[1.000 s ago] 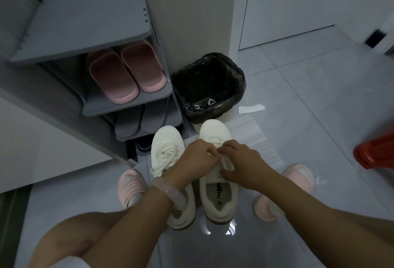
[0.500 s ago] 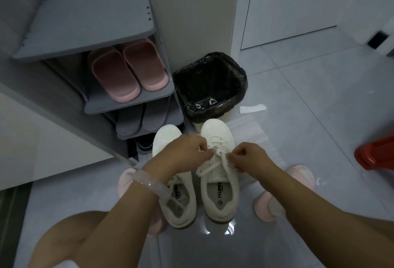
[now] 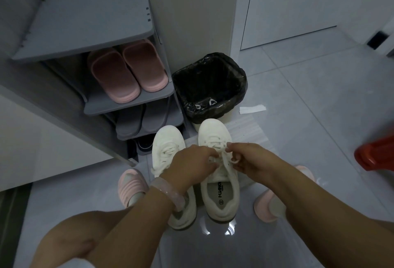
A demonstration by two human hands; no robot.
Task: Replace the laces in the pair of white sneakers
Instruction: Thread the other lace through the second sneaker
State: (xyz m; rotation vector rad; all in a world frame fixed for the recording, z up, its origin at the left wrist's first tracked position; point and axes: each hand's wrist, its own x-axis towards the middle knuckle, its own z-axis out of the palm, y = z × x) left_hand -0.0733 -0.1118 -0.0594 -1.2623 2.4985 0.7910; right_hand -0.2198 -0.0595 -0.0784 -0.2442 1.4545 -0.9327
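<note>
On your left the grey shoe rack (image 3: 128, 105) holds pink slippers (image 3: 128, 73) on its middle shelf and grey ones below. The left sneaker (image 3: 168, 150) lies just beside the right sneaker (image 3: 219, 195) on the floor. Your left hand (image 3: 191, 167) and right hand (image 3: 249, 161) are both curled, fingers pinching the white lace (image 3: 226, 159) over the right sneaker. Behind them stands a black-lined bin (image 3: 210, 88), nothing visible inside. A red object (image 3: 375, 154) sits far right.

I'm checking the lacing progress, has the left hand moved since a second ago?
Yes. The left hand has slid left, off the right sneaker tongue, judged against the bin; it now lies partly over the left sneaker.
</note>
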